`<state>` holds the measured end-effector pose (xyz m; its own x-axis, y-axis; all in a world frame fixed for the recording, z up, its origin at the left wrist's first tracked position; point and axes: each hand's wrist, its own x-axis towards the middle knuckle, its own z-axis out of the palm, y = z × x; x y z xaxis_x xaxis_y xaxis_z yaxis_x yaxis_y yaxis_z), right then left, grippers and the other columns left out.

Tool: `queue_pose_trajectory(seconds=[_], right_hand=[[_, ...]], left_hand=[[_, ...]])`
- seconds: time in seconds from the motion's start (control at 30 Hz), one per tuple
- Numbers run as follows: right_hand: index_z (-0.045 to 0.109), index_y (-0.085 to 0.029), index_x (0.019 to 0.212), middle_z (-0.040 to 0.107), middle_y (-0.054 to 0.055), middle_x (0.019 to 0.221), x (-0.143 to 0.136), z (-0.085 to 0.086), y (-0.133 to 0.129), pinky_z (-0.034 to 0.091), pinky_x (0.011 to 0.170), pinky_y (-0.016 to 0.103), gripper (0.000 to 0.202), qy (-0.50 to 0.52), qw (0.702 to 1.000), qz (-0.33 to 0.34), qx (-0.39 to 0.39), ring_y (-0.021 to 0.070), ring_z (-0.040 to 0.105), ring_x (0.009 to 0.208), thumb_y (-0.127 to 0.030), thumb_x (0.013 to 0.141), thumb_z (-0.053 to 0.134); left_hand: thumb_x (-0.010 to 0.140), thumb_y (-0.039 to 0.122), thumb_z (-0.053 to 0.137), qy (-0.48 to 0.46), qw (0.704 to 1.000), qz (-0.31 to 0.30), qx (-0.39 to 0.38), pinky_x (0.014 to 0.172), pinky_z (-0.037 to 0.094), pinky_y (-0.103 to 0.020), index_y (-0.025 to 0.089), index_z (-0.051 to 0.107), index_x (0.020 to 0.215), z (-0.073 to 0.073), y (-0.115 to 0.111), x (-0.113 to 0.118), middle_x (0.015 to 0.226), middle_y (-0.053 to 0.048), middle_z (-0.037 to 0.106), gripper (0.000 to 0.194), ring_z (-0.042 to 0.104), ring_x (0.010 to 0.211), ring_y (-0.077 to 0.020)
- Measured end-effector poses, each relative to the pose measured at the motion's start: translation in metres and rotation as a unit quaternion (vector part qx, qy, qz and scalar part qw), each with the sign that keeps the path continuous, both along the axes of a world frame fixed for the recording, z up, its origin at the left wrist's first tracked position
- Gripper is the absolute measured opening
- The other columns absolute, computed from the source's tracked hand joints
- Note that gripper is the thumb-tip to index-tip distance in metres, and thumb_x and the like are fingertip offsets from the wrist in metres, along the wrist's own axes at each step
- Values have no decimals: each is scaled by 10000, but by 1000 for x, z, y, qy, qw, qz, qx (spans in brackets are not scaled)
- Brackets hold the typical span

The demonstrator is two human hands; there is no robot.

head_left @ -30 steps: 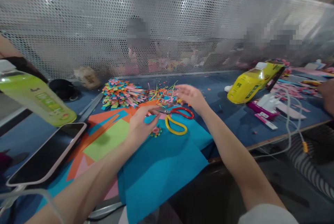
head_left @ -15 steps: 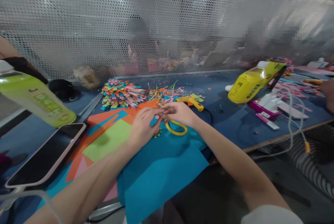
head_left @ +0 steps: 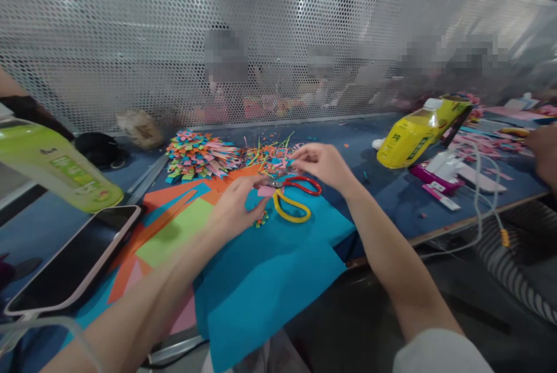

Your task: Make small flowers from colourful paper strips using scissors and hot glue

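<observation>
My left hand (head_left: 237,205) is over the blue paper sheet (head_left: 274,268), fingers curled and thumb slightly apart from the forefinger. What its fingertips hold, if anything, is too small to make out. A small multicoloured fringed paper piece (head_left: 261,220) shows just below the thumb, and a bit of pink paper (head_left: 265,191) lies by the fingers. My right hand (head_left: 322,164) is raised to the right of it, fingertips pinched together; a tiny blue bit shows there, too blurred to name. Between the hands lie scissors (head_left: 292,216) with one yellow and one red handle loop.
A fringed paper bundle (head_left: 200,155) and paper scraps (head_left: 270,152) lie behind. Coloured sheets (head_left: 174,234), a phone (head_left: 73,263) and a green bottle (head_left: 56,164) are left. A yellow bottle (head_left: 407,138) and a power strip (head_left: 437,178) stand right, before a perforated metal screen (head_left: 270,13).
My right hand has moved up and right, away from my left hand, uncovering the red scissor loop. My left hand has barely moved.
</observation>
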<state>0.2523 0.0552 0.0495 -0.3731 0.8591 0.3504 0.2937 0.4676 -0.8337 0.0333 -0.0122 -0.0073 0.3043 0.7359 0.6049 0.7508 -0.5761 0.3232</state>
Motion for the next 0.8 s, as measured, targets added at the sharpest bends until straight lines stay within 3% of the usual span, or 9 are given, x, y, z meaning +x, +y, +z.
queue_pose_trajectory(seconds=[0.13, 0.2, 0.27, 0.3, 0.37, 0.47, 0.57, 0.7, 0.8], right_hand=[[643, -196, 875, 641, -3, 730, 38, 38, -30, 504, 635, 239, 80, 107, 957, -137, 232, 97, 622, 635, -179, 826, 583], [633, -218, 950, 628, -23, 725, 60, 56, -59, 488, 625, 198, 131, 124, 950, -108, 267, 71, 603, 626, -166, 851, 565], [608, -243, 1095, 660, -30, 726, 77, 69, -87, 493, 614, 175, 255, -106, 974, 163, 114, 80, 634, 650, -179, 850, 582], [597, -240, 1149, 695, -8, 803, 82, 74, -98, 505, 661, 177, 317, -257, 914, 313, 7, 99, 663, 734, -191, 836, 609], [624, -213, 1137, 714, 39, 951, 85, 82, -110, 494, 781, 187, 279, -372, 805, 448, -114, 121, 660, 925, -148, 896, 501], [528, -156, 1252, 674, 81, 1111, 74, 85, -102, 474, 853, 211, 392, -328, 848, 401, -113, 141, 633, 1022, -140, 861, 548], [575, -124, 1174, 713, 68, 941, 51, 75, -76, 486, 767, 228, 346, -373, 844, 366, -122, 147, 666, 883, -108, 829, 551], [625, -122, 1037, 705, 58, 825, 8, 36, -38, 467, 628, 242, 240, -359, 897, 254, -53, 153, 645, 729, -204, 815, 586], [630, -115, 970, 695, 85, 896, -22, 0, -17, 472, 705, 254, 214, -254, 948, 189, -3, 156, 635, 817, -275, 835, 587]], left_hand=[[782, 317, 576, 65, 997, -1, -45, 842, 488, -333, 183, 566, 1074, 2, 1, -6, 1010, -72, 659, 323, 616, 961, -217], [781, 311, 561, 100, 992, -5, -73, 838, 481, -341, 181, 584, 1038, 5, 1, -8, 983, -77, 665, 288, 616, 954, -230], [789, 306, 541, 141, 983, -25, -114, 817, 477, -336, 177, 599, 1009, 10, 0, -10, 955, -82, 667, 262, 618, 934, -233], [793, 307, 532, 156, 978, -35, -135, 805, 475, -331, 173, 604, 1005, 12, 0, -11, 956, -87, 665, 262, 617, 926, -232], [799, 313, 515, 168, 969, -48, -176, 780, 475, -319, 175, 615, 999, 15, -1, -14, 963, -92, 663, 263, 619, 902, -224], [789, 317, 513, 154, 962, -66, -215, 752, 473, -301, 186, 625, 991, 15, -2, -16, 945, -84, 663, 266, 620, 859, -210], [776, 321, 520, 127, 963, -70, -228, 738, 472, -295, 184, 611, 1022, 14, -3, -14, 929, -77, 653, 296, 616, 843, -205], [767, 283, 532, 61, 963, -88, -246, 694, 470, -262, 199, 566, 1096, 18, -2, -11, 904, -39, 643, 341, 607, 777, -162], [750, 218, 509, 19, 968, -63, -242, 669, 462, -250, 194, 588, 994, 23, -2, -12, 831, -16, 637, 257, 592, 725, -145]])
